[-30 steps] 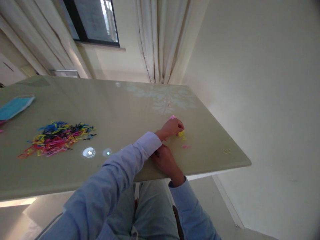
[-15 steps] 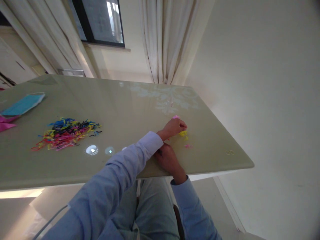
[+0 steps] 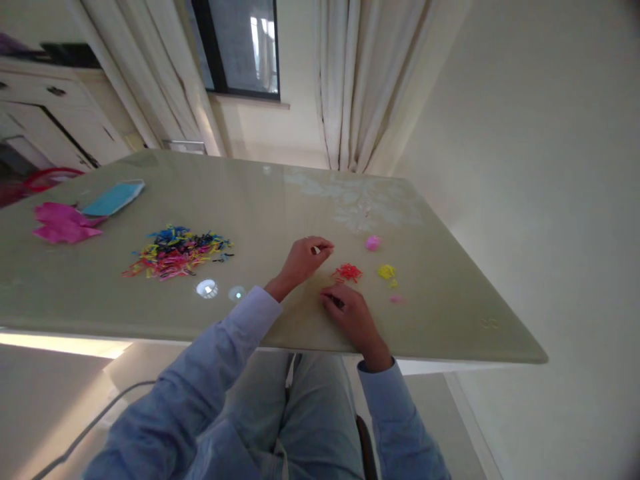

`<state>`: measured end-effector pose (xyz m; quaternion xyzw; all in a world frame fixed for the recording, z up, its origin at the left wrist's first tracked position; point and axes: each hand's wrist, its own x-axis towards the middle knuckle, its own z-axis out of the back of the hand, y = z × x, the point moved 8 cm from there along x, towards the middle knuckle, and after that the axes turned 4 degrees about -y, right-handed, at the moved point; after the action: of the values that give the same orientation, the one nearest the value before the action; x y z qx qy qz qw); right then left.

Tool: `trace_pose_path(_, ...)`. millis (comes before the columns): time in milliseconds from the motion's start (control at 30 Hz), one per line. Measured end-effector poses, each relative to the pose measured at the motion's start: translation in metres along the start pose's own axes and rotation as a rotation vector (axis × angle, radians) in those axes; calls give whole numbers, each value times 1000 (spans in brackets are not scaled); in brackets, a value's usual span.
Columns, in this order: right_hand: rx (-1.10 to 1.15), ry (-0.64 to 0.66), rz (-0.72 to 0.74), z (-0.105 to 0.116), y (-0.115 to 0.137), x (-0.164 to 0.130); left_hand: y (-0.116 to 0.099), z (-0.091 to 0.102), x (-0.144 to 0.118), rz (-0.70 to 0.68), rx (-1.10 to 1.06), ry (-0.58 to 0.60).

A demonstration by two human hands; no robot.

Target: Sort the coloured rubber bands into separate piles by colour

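Note:
My left hand (image 3: 303, 260) hovers over the table just left of the small red pile of rubber bands (image 3: 347, 272). Its thumb and index finger meet in a pinch, with a gap inside the ring they form; anything between the tips is too small to see. My right hand (image 3: 353, 317) rests on the table close below the red pile, fingers curled and closed, their contents hidden. To the right lie a yellow pile (image 3: 387, 272), a pink clump (image 3: 373, 243) and a few pale pink bands (image 3: 397, 299).
A large mixed pile of coloured rubber bands (image 3: 177, 253) lies on the left of the glossy table (image 3: 240, 213). Beyond it are a blue face mask (image 3: 115, 198) and a crumpled magenta piece (image 3: 65, 222). A wall (image 3: 525, 167) stands to the right.
My left hand has moved left, away from the yellow pile and off my right wrist, uncovering the red pile. The view has turned left; my right hand stays near the same spot.

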<state>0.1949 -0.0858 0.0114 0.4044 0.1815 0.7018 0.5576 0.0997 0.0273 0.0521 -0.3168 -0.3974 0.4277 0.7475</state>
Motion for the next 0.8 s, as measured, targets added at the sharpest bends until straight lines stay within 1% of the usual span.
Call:
trace_pose_path(67,3,8,16,0,2,0,22,23,-14,88,19,-12)
trace_pose_path(133,-3,15,23,1,4,0,41,41,-30,141,46,8)
trace_pose_path(167,-13,20,26,0,4,0,48,49,-39,158,63,-1)
trace_pose_path(233,-31,26,37,0,5,0,60,65,-55,190,101,-39)
trace_pose_path(333,-41,26,50,0,4,1,70,84,-75,229,141,-119)
trace_pose_path(433,-37,26,48,-1,2,1,73,93,-89,242,126,-160)
trace_pose_path(633,-20,21,58,-2,0,0,74,98,-103,216,91,-180)
trace_pose_path(700,-19,17,51,-2,-1,0,75,100,-105,221,42,-204)
trace_pose_path(800,-26,19,34,-3,-2,2,80,100,-108,269,-63,-237)
